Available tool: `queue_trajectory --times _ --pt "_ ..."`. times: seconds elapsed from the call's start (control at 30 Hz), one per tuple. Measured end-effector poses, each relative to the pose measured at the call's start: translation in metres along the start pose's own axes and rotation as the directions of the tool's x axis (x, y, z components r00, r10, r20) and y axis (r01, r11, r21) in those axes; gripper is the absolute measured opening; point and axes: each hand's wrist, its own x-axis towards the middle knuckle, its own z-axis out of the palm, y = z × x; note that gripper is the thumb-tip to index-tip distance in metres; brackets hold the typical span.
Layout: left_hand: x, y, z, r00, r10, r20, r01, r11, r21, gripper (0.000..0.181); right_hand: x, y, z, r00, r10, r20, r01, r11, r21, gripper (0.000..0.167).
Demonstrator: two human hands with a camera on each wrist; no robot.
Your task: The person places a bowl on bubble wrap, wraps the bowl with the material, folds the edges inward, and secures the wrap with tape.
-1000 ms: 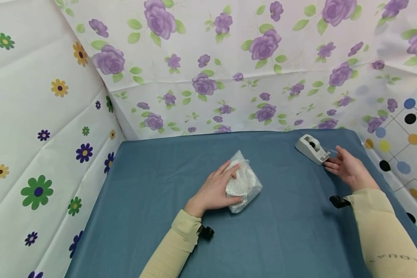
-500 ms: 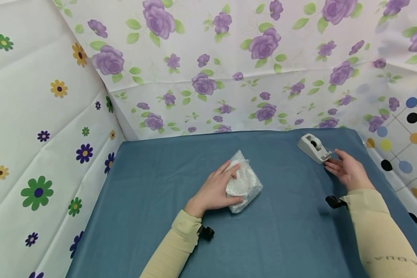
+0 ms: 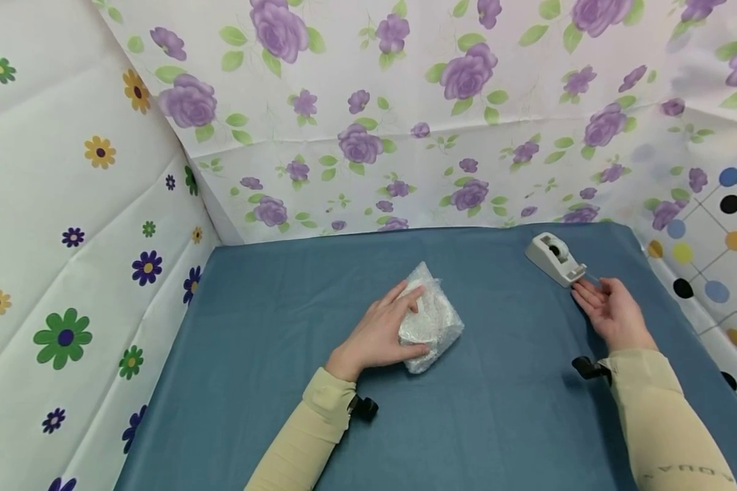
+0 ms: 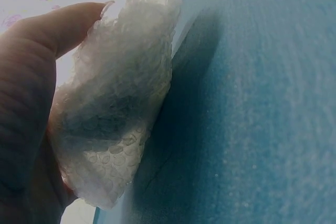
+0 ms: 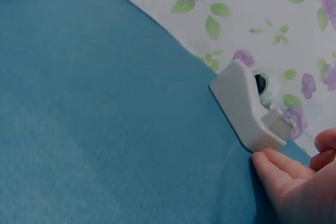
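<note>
A bubble-wrapped package (image 3: 439, 320) lies on the blue cloth near the middle of the head view. My left hand (image 3: 381, 331) grips it from the left, thumb on the near side and fingers over the top. In the left wrist view the clear bubble wrap (image 4: 121, 77) fills the grasp; its contents are hard to make out. To the right, a pale grey tape dispenser (image 3: 555, 260) stands near the back edge. Fingertips of my right hand (image 3: 617, 317) touch its front end, while thumb and index finger seem to pinch a thin clear tape strip (image 3: 591, 278) coming from it.
Blue cloth (image 3: 282, 327) covers the table. A wall sheet with purple roses (image 3: 359, 143) rises behind it, one with daisies (image 3: 61, 337) on the left and one with dots (image 3: 717, 292) on the right.
My right hand has drawn slightly back toward me, its thumb lower and farther from the dispenser's front. The left hand and the package stay in place.
</note>
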Motion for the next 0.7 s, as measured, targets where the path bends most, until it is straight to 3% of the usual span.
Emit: queue_trajectory --times 0.17,0.27,0.33,0.43,0.53,0.63,0.7 --pt "-0.001 -0.001 0.001 1.0 -0.003 0.001 0.003 1.0 -0.002 0.105 0.001 0.006 -0.002 0.997 -0.067 -0.029 0.064 0.992 -0.106 0.078" --pt "-0.001 -0.001 0.001 1.0 0.001 -0.003 -0.001 1.0 -0.004 0.105 0.001 0.008 -0.003 0.988 -0.138 -0.069 0.116 0.96 -0.255 0.066" --pt "-0.001 0.0 0.001 1.0 0.003 -0.007 -0.003 1.0 -0.008 0.105 0.002 0.009 -0.005 0.978 -0.193 -0.083 0.148 0.912 -0.381 0.05" --pt "-0.001 0.0 0.0 1.0 0.002 -0.01 -0.002 1.0 -0.009 0.105 0.005 0.009 -0.009 0.958 -0.272 -0.091 0.18 0.817 -0.548 0.028" --pt "-0.001 0.0 0.0 1.0 0.002 -0.008 -0.002 1.0 -0.008 0.105 0.011 0.01 -0.012 0.937 -0.337 -0.097 0.195 0.733 -0.652 0.021" --pt "0.0 0.0 0.0 1.0 0.003 -0.006 -0.003 1.0 -0.002 0.105 0.018 0.013 -0.013 0.908 -0.4 -0.122 0.208 0.684 -0.699 0.021" --pt "-0.001 0.0 0.0 1.0 0.004 -0.004 -0.004 1.0 0.001 0.104 0.022 0.016 -0.013 0.883 -0.446 -0.146 0.219 0.667 -0.712 0.02"
